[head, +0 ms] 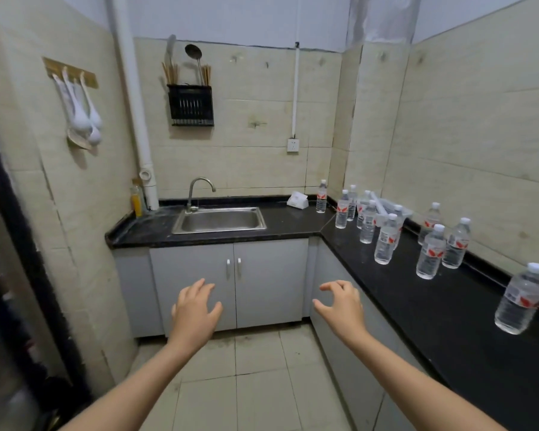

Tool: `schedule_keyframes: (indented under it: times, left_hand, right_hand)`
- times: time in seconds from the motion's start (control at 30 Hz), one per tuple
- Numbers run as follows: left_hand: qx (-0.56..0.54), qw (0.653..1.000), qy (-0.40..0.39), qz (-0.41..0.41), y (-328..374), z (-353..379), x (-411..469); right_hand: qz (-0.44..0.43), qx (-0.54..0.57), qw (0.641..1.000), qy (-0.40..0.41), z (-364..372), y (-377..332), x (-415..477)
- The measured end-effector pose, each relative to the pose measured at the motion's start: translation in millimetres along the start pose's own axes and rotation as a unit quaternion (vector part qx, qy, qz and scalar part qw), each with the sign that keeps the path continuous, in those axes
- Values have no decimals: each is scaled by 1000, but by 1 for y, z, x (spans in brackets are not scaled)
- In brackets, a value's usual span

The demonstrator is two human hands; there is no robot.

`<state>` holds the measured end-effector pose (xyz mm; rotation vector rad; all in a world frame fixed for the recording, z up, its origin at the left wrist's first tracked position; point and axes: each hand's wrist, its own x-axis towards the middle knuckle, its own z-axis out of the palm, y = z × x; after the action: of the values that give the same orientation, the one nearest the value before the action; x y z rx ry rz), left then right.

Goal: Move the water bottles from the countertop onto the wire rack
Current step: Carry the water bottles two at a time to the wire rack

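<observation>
While both hands hang in the air in front of the grey cupboard doors (262,281), neither one holds anything. The left hand (196,306) has its fingers spread out and loose. The right hand (339,306) has its fingers bent like a claw, with the thumb well apart from them and nothing in between. All the water bottles (367,227) stand upright on the black counter (417,306), which bends round the corner of the room. Most of them stand on the right arm of the counter, in a loose bunch that starts near the inner corner and runs along toward the wall edge. One lone bottle (321,196) stands at the back edge near the corner, just beside a white packet (297,200). The nearest bottle (520,300) stands apart from the bunch, far to the right. There look to be about eleven bottles, but some hide behind others, so the count is not sure. Each one is clear, with a white cap and a red and white label; the writing on the labels is too small and blurry to read. A metal sink (221,222) sits in the back arm of the counter, with a bent tap (196,191) at its back edge. A yellow bottle (136,202) stands in the far left corner. A black holder (190,104) with chopsticks hangs on the back wall.
</observation>
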<state>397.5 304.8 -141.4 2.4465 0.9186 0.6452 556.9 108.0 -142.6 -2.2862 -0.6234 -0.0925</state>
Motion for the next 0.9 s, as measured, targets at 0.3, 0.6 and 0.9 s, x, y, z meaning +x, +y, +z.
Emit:
schedule_keyframes:
  times: [0.3,0.6,0.9]
  left_hand:
    - [9,999,33,-37,-40,13,129]
    - [-34,995,19,-87,-96,70,255]
    - [-109,992,-9,-68,-112,136,433]
  right_hand:
    - [-8,82,995,-60,95,-40,130]
    - [-39,38,993,-102,178,-46,242]
    - [13,-26,999,-39,210,-38,393]
